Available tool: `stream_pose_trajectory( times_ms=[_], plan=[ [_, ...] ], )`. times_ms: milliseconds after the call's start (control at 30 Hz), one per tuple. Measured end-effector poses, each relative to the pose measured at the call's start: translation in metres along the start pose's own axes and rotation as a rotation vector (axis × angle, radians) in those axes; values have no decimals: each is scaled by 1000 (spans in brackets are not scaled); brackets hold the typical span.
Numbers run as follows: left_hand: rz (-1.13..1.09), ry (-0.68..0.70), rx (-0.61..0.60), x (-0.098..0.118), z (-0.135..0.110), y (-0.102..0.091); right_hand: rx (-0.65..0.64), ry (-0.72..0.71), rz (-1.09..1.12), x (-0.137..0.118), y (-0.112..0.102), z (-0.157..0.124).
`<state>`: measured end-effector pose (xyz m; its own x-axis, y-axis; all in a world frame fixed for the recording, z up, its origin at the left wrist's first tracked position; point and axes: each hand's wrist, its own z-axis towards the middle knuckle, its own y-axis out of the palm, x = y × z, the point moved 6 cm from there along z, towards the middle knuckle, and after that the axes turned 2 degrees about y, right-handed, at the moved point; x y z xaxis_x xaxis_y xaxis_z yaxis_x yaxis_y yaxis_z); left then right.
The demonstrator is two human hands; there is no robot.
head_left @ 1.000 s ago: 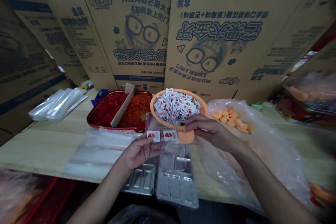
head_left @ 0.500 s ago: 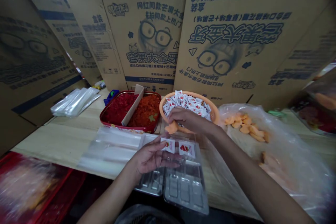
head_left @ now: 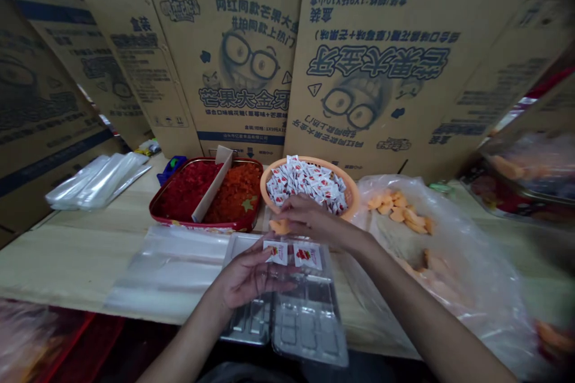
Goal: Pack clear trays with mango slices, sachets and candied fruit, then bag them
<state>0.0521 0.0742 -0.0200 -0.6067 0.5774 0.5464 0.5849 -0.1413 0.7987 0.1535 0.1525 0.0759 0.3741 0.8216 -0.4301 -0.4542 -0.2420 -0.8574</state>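
Note:
My left hand (head_left: 245, 275) grips a clear plastic tray (head_left: 309, 320) from the left side, its thumb resting by a small white sachet (head_left: 277, 253) with a red print. A second white sachet (head_left: 308, 255) lies to the right in the upper part of the tray. My right hand (head_left: 305, 218) pinches an orange candy-like piece (head_left: 279, 226) just above the tray's top edge. Another clear tray (head_left: 251, 320) lies under my left hand, partly covered by it. Behind my right hand stands an orange basket (head_left: 353, 194) heaped with similar sachets (head_left: 309, 182).
A red tin (head_left: 155, 215) with a cardboard divider holds red and orange bits. Clear bags (head_left: 171, 263) lie at its front, more (head_left: 96, 179) at left. An open plastic bag (head_left: 471, 287) with orange pieces (head_left: 399, 212) spreads at right. Cardboard boxes (head_left: 359, 30) wall the back.
The view has turned a little right, so everything sits further left. My right hand stays over the tray's top end with the orange piece; my left hand keeps its hold.

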Motion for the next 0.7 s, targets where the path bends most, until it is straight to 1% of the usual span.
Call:
stream_pose_trajectory(
  times_ms=[100, 200, 267, 333, 367, 400, 433, 467, 500, 533, 567, 600, 633, 700],
  plan=[
    [2, -18, 23, -3, 2, 1, -94, -9, -73, -10, 9, 1],
    [26, -37, 34, -6, 3, 0, -110, -57, -45, -19, 11, -1],
    [34, -51, 42, -7, 3, -2, -66, -62, 6, -19, 9, -5],
    [29, -51, 73, -6, 3, -5, 47, -13, 67, -7, 1, -15],
    [24, -52, 96, -5, 2, -8, 147, 59, 90, 6, -6, -23],
    [20, -53, 121, -4, 2, -10, 272, 176, 94, 25, -15, -34],
    [19, -53, 150, -3, 0, -13, 404, 341, 69, 50, -25, -51],
    [22, -51, 181, -2, -1, -17, 559, 545, 16, 77, -36, -74],
    [28, -48, 214, 0, -3, -20, 677, 778, -99, 103, -46, -100],
    [33, -43, 246, 2, -5, -24, 734, 1000, -230, 126, -53, -127],
    [38, -34, 275, 5, -7, -27, 747, 1094, -278, 146, -56, -147],
    [41, -26, 300, 7, -9, -30, 738, 1143, -299, 164, -58, -162],
    [40, -18, 316, 8, -11, -32, 706, 1171, -312, 180, -57, -174],
    [31, 0, 330, 11, -15, -34, 649, 1196, -344, 204, -54, -187]
  ],
)
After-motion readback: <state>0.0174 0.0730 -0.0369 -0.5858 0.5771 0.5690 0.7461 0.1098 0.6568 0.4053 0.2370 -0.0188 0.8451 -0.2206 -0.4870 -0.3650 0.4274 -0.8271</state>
